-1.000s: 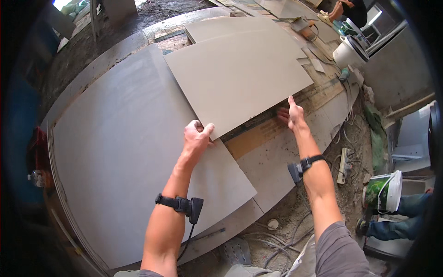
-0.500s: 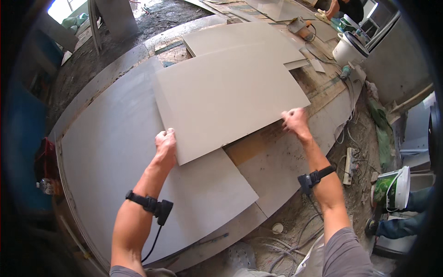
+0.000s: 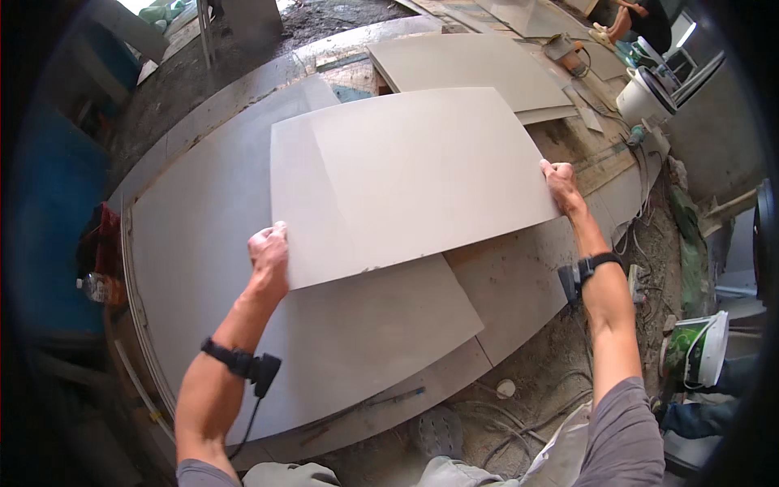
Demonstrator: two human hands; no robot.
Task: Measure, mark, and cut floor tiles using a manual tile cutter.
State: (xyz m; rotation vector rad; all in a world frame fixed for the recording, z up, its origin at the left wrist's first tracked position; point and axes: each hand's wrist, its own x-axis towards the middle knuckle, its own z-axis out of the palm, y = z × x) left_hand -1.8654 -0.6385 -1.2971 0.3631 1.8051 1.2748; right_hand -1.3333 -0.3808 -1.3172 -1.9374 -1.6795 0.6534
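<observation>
A large beige tile (image 3: 406, 166) is held between my two hands, raised over the work surface. My left hand (image 3: 269, 247) is closed on its left edge near the front corner. Over at the right edge, my right hand (image 3: 560, 180) grips the same tile, fingers wrapped round it. Chips show along the tile's front edge. Below it lies a large grey slab (image 3: 203, 268), partly covered by the raised tile. Behind, another beige tile (image 3: 462, 69) lies flat, its near part hidden.
A corded power tool (image 3: 565, 57) lies at the back right, near a white bucket (image 3: 645, 96). Cables run along the right side. A green-and-white bucket (image 3: 698, 351) stands at the right. Another person (image 3: 637, 24) sits at the far right. A plastic bottle (image 3: 99, 287) is at the left.
My right hand has moved from beside the front edge to the tile's right edge and closed on it. The tile has come off the one behind and shifted toward me.
</observation>
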